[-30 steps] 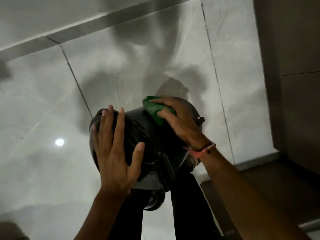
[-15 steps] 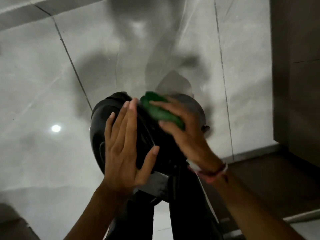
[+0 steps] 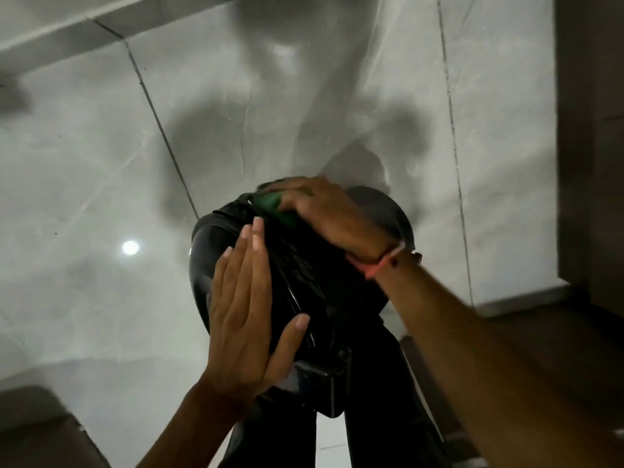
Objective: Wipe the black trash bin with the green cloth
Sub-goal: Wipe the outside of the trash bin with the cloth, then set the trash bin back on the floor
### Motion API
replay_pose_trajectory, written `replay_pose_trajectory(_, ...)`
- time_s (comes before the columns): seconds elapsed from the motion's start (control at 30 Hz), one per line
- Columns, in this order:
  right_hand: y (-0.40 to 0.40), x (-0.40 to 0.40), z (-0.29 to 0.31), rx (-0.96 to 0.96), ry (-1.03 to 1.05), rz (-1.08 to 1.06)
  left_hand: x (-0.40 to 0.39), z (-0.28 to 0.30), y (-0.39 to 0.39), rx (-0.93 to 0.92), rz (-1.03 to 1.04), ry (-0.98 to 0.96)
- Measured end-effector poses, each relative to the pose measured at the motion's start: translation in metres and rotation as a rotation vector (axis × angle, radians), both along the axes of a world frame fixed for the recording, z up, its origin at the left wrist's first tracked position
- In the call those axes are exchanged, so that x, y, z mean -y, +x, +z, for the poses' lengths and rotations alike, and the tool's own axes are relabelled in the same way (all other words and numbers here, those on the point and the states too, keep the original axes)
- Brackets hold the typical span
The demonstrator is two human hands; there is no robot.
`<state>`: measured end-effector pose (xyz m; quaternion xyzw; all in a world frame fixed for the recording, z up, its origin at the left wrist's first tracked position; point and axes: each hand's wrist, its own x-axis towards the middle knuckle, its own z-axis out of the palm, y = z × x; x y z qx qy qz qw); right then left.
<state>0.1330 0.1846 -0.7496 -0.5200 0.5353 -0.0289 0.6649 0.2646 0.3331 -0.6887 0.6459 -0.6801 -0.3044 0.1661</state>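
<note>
The black trash bin [image 3: 206,261] is held up in front of me, tilted, with a black liner bag crumpled at its mouth. My left hand [image 3: 246,312] lies flat against the bin's near side, fingers straight and together, thumb spread, steadying it. My right hand [image 3: 324,211] presses the green cloth [image 3: 275,206] onto the bin's far upper edge; only a small part of the cloth shows under the fingers. A pink band circles my right wrist.
Glossy pale floor tiles [image 3: 101,163] with dark grout lines fill the background, with a bright lamp reflection [image 3: 130,247]. A dark cabinet or door [image 3: 591,130] stands at the right. My dark trouser legs [image 3: 371,417] are below the bin.
My right hand with the cloth has slid up and to the left over the bin's far edge. My left hand has shifted higher on the bin, and the bin has tilted.
</note>
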Motion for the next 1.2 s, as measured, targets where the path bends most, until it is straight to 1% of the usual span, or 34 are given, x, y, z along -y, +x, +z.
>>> replay_pose_trajectory(0.07, 0.003, -0.037, 0.041, 0.050, -0.191, -0.085, -0.004, 0.002, 0.002, 0.011, -0.018, 0.009)
replay_pose_trajectory(0.13, -0.020, -0.077, 0.058, 0.037, -0.251, -0.174, -0.009, 0.004, 0.008, 0.019, -0.060, 0.003)
replay_pose_trajectory(0.2, -0.051, -0.107, 0.051, -0.018, -0.231, -0.251, -0.007, 0.005, 0.020, 0.050, -0.118, -0.011)
replay_pose_trajectory(0.27, -0.078, -0.122, 0.025, -0.135, -0.210, -0.342, 0.004, 0.005, 0.033, 0.096, -0.204, -0.039)
replay_pose_trajectory(0.37, -0.112, -0.131, -0.025, -0.332, -0.157, -0.641, 0.024, 0.001, 0.041, 0.096, -0.338, -0.107)
replay_pose_trajectory(0.4, -0.123, -0.129, -0.043, -0.349, -0.097, -0.779, 0.030, 0.000, 0.037, 0.084, -0.373, -0.140)
replay_pose_trajectory(0.47, -0.135, -0.122, -0.068, -0.303, 0.057, -1.052, 0.042, 0.000, 0.026, 0.082, -0.423, -0.181)
replay_pose_trajectory(0.57, -0.148, -0.107, -0.075, -0.256, 0.133, -1.335, 0.062, -0.001, 0.006, 0.104, -0.420, -0.161)
replay_pose_trajectory(0.6, -0.154, -0.098, -0.066, -0.220, 0.126, -1.417, 0.070, 0.001, 0.001, 0.121, -0.387, -0.140)
replay_pose_trajectory(0.63, -0.160, -0.086, -0.052, -0.142, 0.121, -1.482, 0.081, 0.003, -0.005, 0.140, -0.330, -0.113)
replay_pose_trajectory(0.7, -0.170, -0.057, -0.014, 0.095, 0.165, -1.566, 0.111, 0.005, -0.020, 0.180, -0.184, -0.055)
replay_pose_trajectory(0.8, -0.185, -0.015, 0.048, 0.486, 0.194, -1.609, 0.174, 0.003, -0.046, 0.238, 0.048, 0.009)
replay_pose_trajectory(0.87, -0.189, 0.008, 0.084, 0.650, 0.194, -1.617, 0.215, -0.004, -0.062, 0.273, 0.152, 0.077)
replay_pose_trajectory(0.93, -0.192, 0.028, 0.110, 0.749, 0.189, -1.629, 0.250, -0.013, -0.076, 0.318, 0.190, 0.140)
replay_pose_trajectory(1.0, -0.192, 0.044, 0.130, 0.809, 0.210, -1.641, 0.275, -0.019, -0.084, 0.306, 0.215, 0.213)
replay_pose_trajectory(1.07, -0.190, 0.054, 0.149, 0.835, 0.238, -1.660, 0.288, -0.014, -0.084, 0.283, 0.196, 0.278)
replay_pose_trajectory(1.13, -0.190, 0.059, 0.178, 0.895, 0.250, -1.645, 0.289, 0.008, -0.085, 0.258, 0.123, 0.283)
replay_pose_trajectory(1.2, -0.189, 0.063, 0.219, 0.936, 0.275, -1.629, 0.287, 0.053, -0.091, 0.198, 0.039, 0.210)
